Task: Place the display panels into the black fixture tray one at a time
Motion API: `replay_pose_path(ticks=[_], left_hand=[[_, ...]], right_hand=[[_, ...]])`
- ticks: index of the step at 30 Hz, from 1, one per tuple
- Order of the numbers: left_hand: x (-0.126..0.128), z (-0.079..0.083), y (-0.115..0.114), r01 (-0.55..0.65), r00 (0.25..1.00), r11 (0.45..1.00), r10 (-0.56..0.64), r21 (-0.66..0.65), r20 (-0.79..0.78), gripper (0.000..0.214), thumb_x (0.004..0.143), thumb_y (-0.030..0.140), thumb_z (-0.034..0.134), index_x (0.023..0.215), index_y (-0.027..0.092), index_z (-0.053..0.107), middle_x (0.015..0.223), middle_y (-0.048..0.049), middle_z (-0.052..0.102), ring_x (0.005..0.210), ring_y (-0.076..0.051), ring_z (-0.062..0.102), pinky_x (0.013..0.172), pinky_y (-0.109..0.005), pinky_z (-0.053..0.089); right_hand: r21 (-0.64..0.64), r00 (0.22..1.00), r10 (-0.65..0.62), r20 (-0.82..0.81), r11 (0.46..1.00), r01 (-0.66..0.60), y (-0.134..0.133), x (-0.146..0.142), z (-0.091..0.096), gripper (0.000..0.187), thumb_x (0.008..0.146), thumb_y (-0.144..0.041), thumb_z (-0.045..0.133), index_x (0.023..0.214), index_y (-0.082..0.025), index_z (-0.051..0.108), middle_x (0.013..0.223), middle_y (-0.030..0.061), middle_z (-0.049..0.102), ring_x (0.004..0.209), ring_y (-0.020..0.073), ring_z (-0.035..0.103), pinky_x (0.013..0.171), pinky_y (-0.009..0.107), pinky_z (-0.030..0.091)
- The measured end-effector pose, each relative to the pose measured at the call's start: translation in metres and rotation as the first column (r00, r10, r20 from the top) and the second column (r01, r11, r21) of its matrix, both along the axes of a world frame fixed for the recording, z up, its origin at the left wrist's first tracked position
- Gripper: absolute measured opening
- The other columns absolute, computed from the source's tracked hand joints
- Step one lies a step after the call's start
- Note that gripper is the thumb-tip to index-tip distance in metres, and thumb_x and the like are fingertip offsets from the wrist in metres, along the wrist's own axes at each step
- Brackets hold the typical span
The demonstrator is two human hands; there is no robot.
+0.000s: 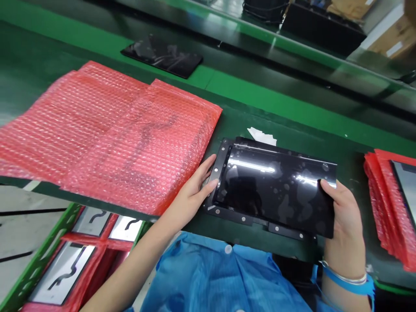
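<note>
A glossy black display panel [276, 186] with smudges and lamp reflections lies over a flat black frame [212, 190] dotted with small round silvery spots. My left hand [201, 182] grips the frame's left edge, thumb on top. At the other end my right hand [344, 203] pinches the panel's right edge, thumb on its face and fingers hidden beneath. Whether the panel is fastened to the frame I cannot tell. Just behind the panel sits a crumpled white scrap [261, 136]. Left of my left hand are red bubble-wrap bags [146, 143], with a dark shape showing through.
Another black panel [162, 55] lies farther back on the green bench [240, 93]. Red bubble-wrap packs [386, 208] are stacked at right, a grey panel [404, 182] on top. Below left, a green crate [58, 242] holds wrapped panels. Boxes [393, 34] stand at the back.
</note>
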State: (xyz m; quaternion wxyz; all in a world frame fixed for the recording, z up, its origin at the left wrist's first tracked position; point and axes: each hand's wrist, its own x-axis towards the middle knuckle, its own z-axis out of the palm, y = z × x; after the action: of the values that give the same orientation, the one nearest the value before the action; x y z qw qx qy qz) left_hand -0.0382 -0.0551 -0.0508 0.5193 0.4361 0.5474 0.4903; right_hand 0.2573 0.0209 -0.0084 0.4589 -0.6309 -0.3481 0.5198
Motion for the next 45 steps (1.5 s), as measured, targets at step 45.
replay_pose_path(ticks=[45], left_hand=[[0.017, -0.015, -0.005, 0.14, 0.745, 0.941, 0.105, 0.309, -0.659, 0.04, 0.095, 0.014, 0.044, 0.131, 0.025, 0.057, 0.157, -0.0126, 0.03, 0.142, -0.025, 0.033, 0.112, -0.053, 0.035]], right_hand=[[-0.015, 0.982, 0.088, 0.168, 0.996, -0.086, -0.005, -0.008, -0.005, 0.041, 0.065, -0.041, 0.08, 0.1, -0.021, 0.07, 0.087, 0.0031, 0.074, 0.081, 0.0242, 0.07, 0.08, 0.036, 0.055]])
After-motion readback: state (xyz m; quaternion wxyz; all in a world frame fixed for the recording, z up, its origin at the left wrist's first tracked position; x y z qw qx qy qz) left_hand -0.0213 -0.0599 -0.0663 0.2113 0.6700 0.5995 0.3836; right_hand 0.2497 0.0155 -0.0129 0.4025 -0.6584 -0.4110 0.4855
